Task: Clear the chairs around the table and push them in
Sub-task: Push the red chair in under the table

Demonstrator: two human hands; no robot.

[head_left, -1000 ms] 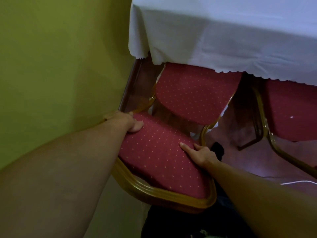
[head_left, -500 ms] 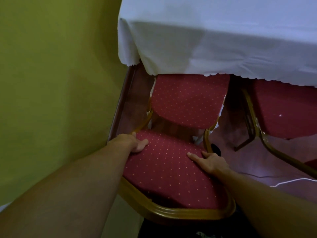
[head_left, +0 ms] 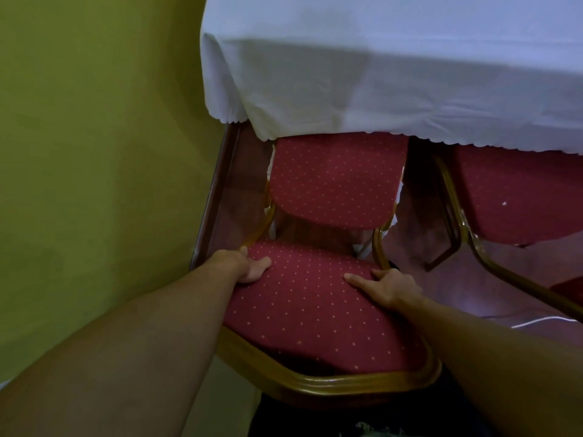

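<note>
Push-in step, I'd say. Chair (head_left: pixel 334 181) by the green wall (head_left: pixel 94 152): red dotted seat bare, so nothing to clear here. Only the seat's far edge sits under the hem of the white tablecloth (head_left: pixel 378 74); most of it shows, so not yet in.

My left hand (head_left: pixel 243 266) grips the left edge of the backrest (head_left: pixel 309 310), thumb on the padding, fingers wrapped behind. My right hand (head_left: pixel 391 287) holds the right edge, forefinger laid straight on the cloth; its other fingers go round the rim, out of sight.

Next move calls for a straight shove toward the table, both hands even. Tight fit: wall skirting just beside on the left, second chair (head_left: pixel 511 197) near on the right. A skewed push could catch either frame.
</note>
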